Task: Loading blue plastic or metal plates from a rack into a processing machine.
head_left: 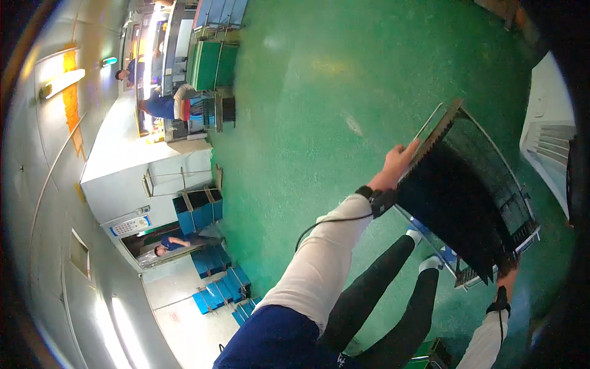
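Note:
A wire-framed rack holds a dense block of black sheets, with a toothed strip along one side. My left hand is closed round the edge at this strip, its thumb and fingers showing. At the opposite end of the block, my right hand grips the edge by the rack's corner; its fingers are dark and partly hidden. The rack stands tilted in the picture, close in front of my feet. Each wrist wears a black band, and a cable runs along my left forearm.
Blue crates stand by the wall on the left, near a doorway with a person. Further off, people work beside a lit bench and a green rack. A white slotted panel is at the right. The floor is green.

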`<state>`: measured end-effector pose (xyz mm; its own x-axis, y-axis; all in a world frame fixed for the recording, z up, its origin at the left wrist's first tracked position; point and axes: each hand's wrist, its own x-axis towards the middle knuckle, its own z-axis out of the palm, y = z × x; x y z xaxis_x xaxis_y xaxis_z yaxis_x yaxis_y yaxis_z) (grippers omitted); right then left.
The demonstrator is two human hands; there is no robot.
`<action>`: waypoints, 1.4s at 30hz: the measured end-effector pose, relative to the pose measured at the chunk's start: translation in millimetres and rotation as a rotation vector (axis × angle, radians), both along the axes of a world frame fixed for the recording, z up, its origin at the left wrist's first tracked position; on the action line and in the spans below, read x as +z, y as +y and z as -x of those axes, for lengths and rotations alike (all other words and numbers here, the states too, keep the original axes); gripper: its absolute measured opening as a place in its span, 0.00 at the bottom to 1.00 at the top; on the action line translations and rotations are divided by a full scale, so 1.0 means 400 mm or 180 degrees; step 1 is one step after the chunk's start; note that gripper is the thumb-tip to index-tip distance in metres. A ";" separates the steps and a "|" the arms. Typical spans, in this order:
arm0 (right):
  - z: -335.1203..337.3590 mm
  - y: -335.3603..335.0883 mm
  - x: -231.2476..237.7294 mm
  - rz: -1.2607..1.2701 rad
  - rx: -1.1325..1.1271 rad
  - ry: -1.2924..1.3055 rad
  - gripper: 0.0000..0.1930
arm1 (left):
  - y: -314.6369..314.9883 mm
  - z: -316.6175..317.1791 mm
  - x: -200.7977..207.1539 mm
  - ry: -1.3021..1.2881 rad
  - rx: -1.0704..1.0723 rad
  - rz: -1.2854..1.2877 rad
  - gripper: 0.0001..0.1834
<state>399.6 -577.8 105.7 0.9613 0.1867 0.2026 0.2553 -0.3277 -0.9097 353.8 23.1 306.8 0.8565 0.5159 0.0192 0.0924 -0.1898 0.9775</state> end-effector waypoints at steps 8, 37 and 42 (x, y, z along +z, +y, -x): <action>0.232 -0.008 0.015 0.2031 0.0588 -0.1634 0.26 | -0.142 0.234 -0.224 0.0930 0.0070 0.0233 0.39; 0.666 0.374 -0.032 -0.1197 0.0801 0.2319 0.28 | -0.207 0.915 -0.412 0.2585 0.0072 0.1104 0.37; 0.615 0.365 -0.306 -0.1399 0.0974 0.3246 0.19 | -0.029 1.144 -0.337 0.1318 0.2191 0.1946 0.23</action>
